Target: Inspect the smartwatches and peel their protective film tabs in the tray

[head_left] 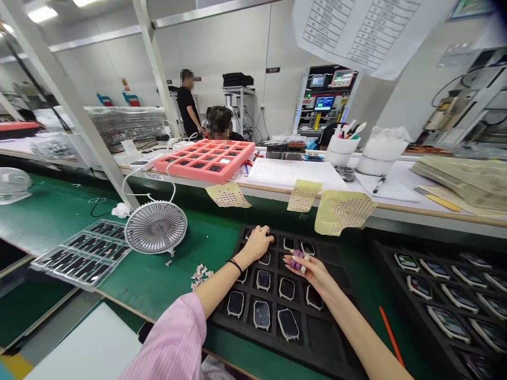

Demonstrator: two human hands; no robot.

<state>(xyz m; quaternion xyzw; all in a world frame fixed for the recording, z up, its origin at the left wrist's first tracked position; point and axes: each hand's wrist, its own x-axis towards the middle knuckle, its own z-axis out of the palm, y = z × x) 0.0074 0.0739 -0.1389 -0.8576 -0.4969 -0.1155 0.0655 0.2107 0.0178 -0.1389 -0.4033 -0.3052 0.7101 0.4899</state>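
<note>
Fingers of the right hand (315, 274) bent, pinching a small purple-and-white piece (299, 259) above the black tray (320, 333). Fingers of the left hand (258, 244) curled down near the tray's far-left corner, close to watches (263, 280) there; gripping or merely resting, impossible to tell behind the knuckles. Progress only partly readable: watches already seated in many compartments, screens up, presumably mid-batch; finished and unfinished ones not distinguishable from here. Nearest watches just beyond the right fingers, toward the tray's far edge, and just below the right hand, with more in rows toward the tray's near edge. Farther out, on the green table (134, 285): a heap of small pale pieces (202, 275) just beside the tray's left edge, then a fan (156, 227), and a clear tray (63, 278) of dark parts (57, 258) reaching the table's near edge. Past the black tray's right edge, an orange stick (391, 335) and a second tray (414, 316), also black, with more watches.
</note>
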